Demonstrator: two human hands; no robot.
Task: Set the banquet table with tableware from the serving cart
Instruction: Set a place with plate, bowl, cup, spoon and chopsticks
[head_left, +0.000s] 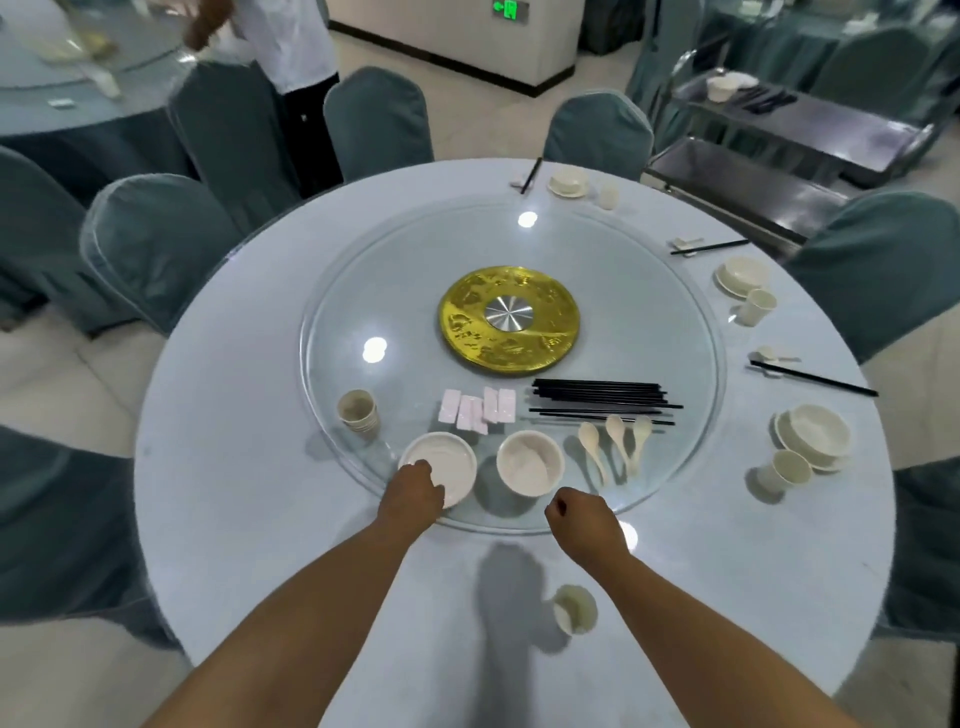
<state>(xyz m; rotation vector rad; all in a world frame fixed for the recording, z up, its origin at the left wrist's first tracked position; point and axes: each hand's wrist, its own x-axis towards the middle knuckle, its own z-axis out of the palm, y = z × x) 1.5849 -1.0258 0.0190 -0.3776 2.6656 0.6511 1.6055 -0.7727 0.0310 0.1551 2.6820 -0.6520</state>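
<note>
Tableware supply on the glass turntable (675, 322): stacked plates (447, 462), stacked bowls (530, 462), nested cups (358, 410), three spoons (615, 441), a bundle of black chopsticks (602, 402) and pink chopstick rests (475, 410). Left hand (413, 488) grips the near rim of the top plate, fingers curled over it. Right hand (576, 512) hovers near the bowls, fingers curled, holding nothing visible. Progress, as judged: four settings on the right of the tabletop (249, 467) carry plate, bowl and cup; the nearest seat has only a cup (574, 608). Left-side seats remain unset. The serving cart (831, 124) stands beyond, still holding a few items.
</note>
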